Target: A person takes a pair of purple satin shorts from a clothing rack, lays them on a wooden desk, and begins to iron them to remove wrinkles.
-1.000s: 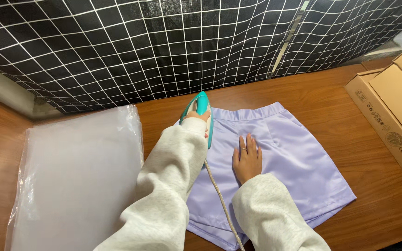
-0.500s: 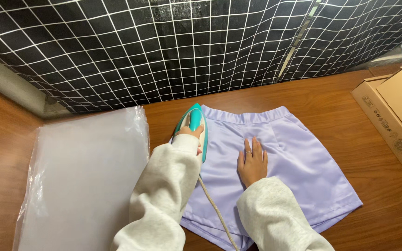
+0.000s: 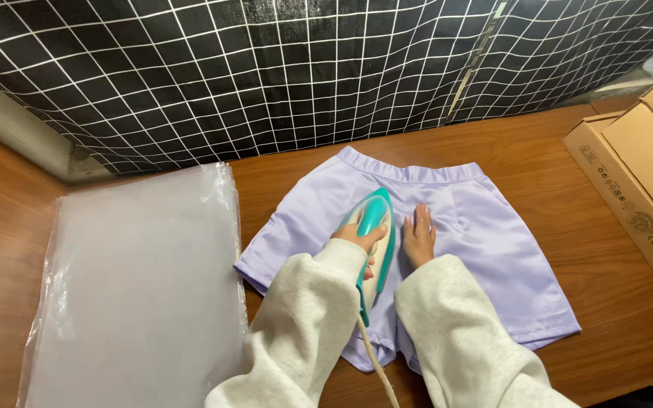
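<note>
Lilac satin shorts [image 3: 485,249] spread flat on wooden table [image 3: 553,151]. Left of shorts, stacked clear bags [image 3: 137,287]; right, cardboard box [image 3: 644,181]. On shorts: left hand [image 3: 357,240] clamped round teal iron [image 3: 376,227], probably pressing; right hand [image 3: 419,238] flat, fingers apart.

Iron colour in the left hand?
Teal and white iron, gripped by the left hand; only the head view shows it.

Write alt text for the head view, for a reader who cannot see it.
A left hand grips a teal iron on lilac satin shorts while the right hand presses the fabric flat. Clear plastic bags lie left on the wooden table, a cardboard box right.
</note>
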